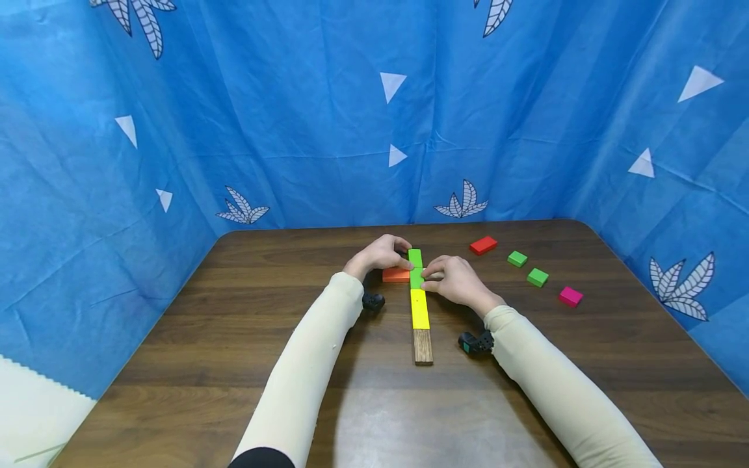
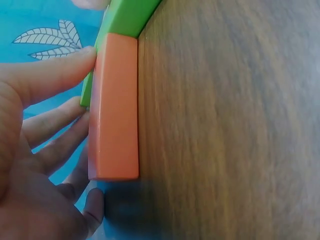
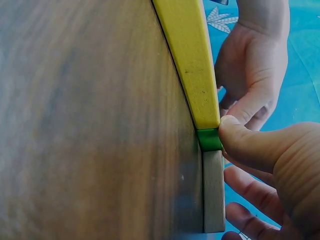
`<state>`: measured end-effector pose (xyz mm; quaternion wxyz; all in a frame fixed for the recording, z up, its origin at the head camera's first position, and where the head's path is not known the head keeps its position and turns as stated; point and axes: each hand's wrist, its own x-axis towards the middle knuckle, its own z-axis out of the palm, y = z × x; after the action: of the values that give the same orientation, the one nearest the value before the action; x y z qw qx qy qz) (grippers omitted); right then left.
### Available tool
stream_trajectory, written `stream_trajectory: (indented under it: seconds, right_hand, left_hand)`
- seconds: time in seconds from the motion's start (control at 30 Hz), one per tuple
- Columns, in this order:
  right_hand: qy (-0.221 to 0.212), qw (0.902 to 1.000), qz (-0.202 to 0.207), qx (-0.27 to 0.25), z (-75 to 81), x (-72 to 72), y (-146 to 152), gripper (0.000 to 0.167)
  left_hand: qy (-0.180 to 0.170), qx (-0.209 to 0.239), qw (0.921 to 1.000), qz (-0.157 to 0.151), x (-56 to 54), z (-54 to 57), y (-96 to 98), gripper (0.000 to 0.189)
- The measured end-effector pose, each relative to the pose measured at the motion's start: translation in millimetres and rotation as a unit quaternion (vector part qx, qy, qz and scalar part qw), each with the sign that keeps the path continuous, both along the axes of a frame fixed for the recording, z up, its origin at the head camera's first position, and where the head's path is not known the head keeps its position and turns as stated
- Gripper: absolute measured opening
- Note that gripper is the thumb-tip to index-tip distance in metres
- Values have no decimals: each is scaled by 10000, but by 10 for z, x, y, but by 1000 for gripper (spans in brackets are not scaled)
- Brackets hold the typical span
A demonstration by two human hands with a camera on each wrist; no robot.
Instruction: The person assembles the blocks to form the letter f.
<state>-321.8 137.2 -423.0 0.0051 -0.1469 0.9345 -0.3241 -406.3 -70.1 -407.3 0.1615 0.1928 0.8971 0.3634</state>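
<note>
Down the table runs a row of blocks: a far green block (image 1: 415, 257), a nearer green block (image 1: 417, 278), a yellow block (image 1: 419, 309) and a brown wooden block (image 1: 423, 346). An orange block (image 1: 395, 275) joins the row from the left. My left hand (image 1: 383, 252) touches the far green block's left side with thumb and fingers, the thumb crossing the orange block's far edge. My right hand (image 1: 459, 281) pinches a greyish wooden block (image 3: 214, 192) against the row's right side, its thumb touching the nearer green block. That wooden block is mostly hidden in the head view.
Loose on the table's right side lie a red block (image 1: 483, 245), two small green blocks (image 1: 517, 259) and a magenta block (image 1: 570, 296). A blue patterned curtain (image 1: 328, 130) hangs behind and beside the dark wooden table (image 1: 234, 338).
</note>
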Motion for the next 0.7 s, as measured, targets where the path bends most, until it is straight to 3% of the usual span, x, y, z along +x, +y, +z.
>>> stream_trajectory:
  seconds: [0.7]
  right_hand:
    - [26,10000,22,67,-18,0,3,28]
  left_hand:
    - [284,-320,9990,-115,35,-43,-21,57]
